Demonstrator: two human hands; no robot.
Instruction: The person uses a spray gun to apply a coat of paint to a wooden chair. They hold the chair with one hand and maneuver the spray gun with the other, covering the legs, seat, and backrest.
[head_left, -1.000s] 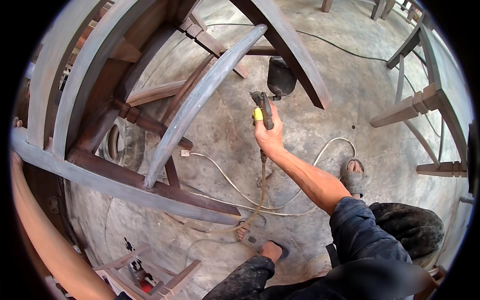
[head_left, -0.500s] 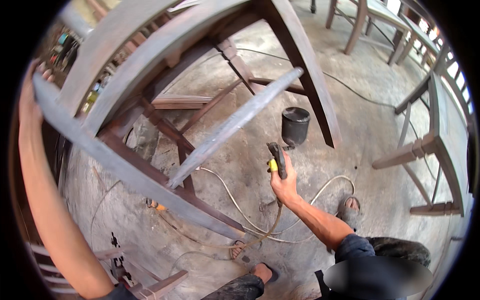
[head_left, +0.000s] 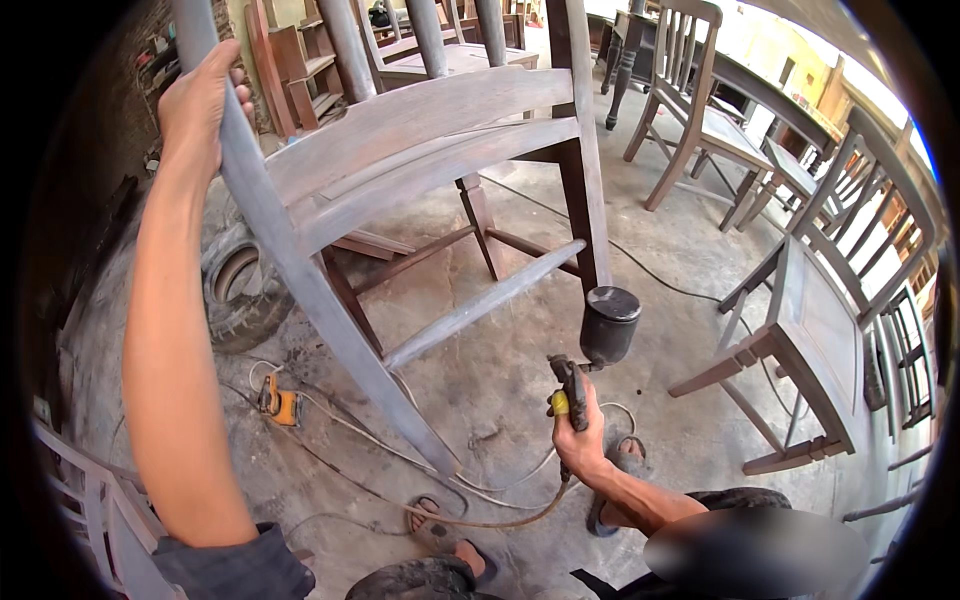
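Left hand [head_left: 197,112], ten o'clock, grips a chair [head_left: 430,118]; right hand [head_left: 582,435], five o'clock, clasps a spray gun [head_left: 573,392]; its hose [head_left: 500,524] beside the feet [head_left: 424,513] might cause a stumble.

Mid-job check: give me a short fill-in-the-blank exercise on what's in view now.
The left hand grips the upright post of a wooden ____.
The right hand holds a spray gun, its dark cup ____ that hand in the picture.
The tyre lies toward the picture's ____ side.
Missing words: chair; above; left.
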